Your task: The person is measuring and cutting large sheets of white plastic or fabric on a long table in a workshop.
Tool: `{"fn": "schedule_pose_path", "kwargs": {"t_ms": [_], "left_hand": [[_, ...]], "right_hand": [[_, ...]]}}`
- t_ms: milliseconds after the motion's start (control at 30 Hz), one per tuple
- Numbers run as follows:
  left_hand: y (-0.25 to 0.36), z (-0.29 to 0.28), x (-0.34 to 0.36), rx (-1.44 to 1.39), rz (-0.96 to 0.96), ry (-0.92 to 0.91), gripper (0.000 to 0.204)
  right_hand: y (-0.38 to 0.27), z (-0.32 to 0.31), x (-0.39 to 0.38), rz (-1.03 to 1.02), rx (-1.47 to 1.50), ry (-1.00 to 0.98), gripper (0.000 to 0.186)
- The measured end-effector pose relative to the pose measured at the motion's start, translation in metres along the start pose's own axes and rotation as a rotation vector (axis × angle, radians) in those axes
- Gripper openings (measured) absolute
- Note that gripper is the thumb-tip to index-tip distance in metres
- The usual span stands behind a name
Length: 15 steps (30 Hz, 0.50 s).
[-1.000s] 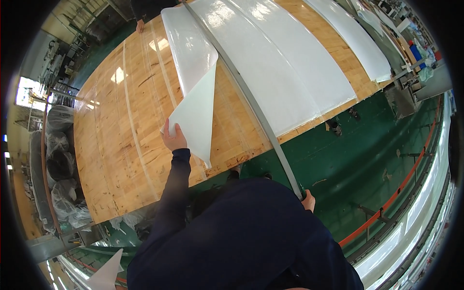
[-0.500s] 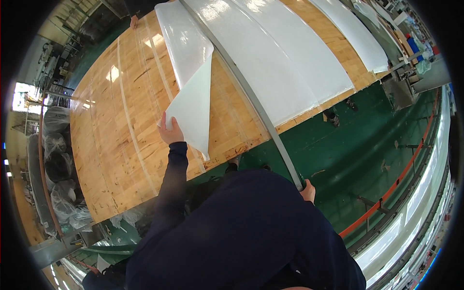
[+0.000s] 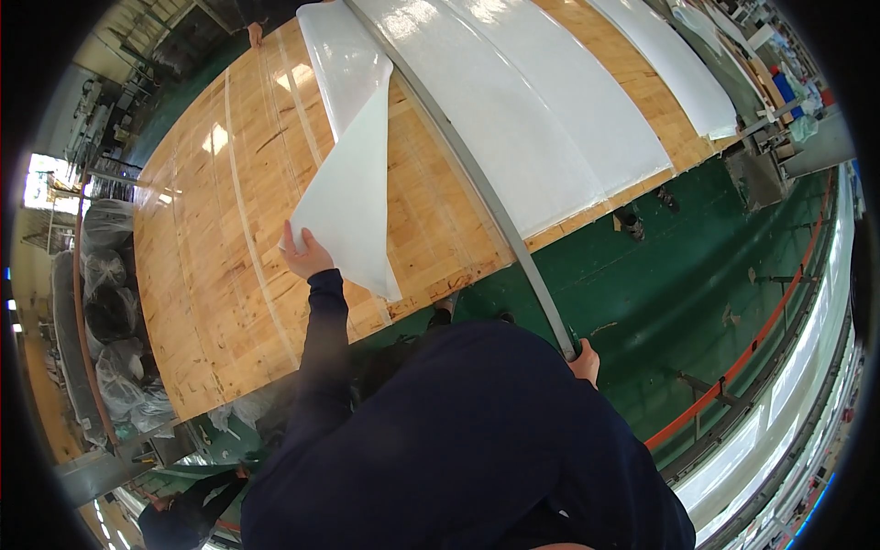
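Observation:
My left hand (image 3: 309, 256) pinches the corner of a glossy white sheet (image 3: 348, 202) that is folded back over itself on the wooden table. The sheet's flat part (image 3: 341, 69) runs to the far side. My right hand (image 3: 585, 363), beyond the near table edge, is closed round the end of a long grey metal straightedge (image 3: 490, 197). Something dark green shows beside its fingers, too small to name. The straightedge lies across the table, between the folded sheet and a wide white sheet (image 3: 541, 110) on the right.
The wooden table (image 3: 197, 275) has bare boards on the left. A co-worker's hand (image 3: 256, 35) rests at its far edge. Another person (image 3: 179, 518) is at lower left. Plastic-wrapped rolls (image 3: 110, 302) stand left. An orange rail (image 3: 733, 362) curves along the right, over green floor.
My left hand has moved left, drawing the folded corner of the sheet with it. The right hand and straightedge stay put. A person at lower left shows more fully.

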<state>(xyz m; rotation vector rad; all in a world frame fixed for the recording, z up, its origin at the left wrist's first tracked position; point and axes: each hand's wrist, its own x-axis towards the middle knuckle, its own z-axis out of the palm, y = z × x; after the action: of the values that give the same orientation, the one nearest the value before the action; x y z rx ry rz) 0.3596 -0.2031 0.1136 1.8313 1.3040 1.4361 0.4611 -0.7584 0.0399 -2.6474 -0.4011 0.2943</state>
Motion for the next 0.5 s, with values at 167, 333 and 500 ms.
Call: {"fn": "schedule_pose_path", "kwargs": {"t_ms": [167, 333, 500], "left_hand": [[-0.008, -0.011, 0.018, -0.025, -0.055, 0.106, 0.038], [-0.012, -0.013, 0.020, 0.045, -0.032, 0.131, 0.038], [-0.013, -0.013, 0.027, -0.071, -0.217, 0.218, 0.038]], "right_hand": [[0.002, 0.001, 0.000, 0.010, -0.005, -0.015, 0.052], [0.004, 0.003, -0.001, 0.003, -0.030, -0.029, 0.054], [0.007, 0.004, -0.002, -0.004, -0.054, -0.033, 0.055]]}}
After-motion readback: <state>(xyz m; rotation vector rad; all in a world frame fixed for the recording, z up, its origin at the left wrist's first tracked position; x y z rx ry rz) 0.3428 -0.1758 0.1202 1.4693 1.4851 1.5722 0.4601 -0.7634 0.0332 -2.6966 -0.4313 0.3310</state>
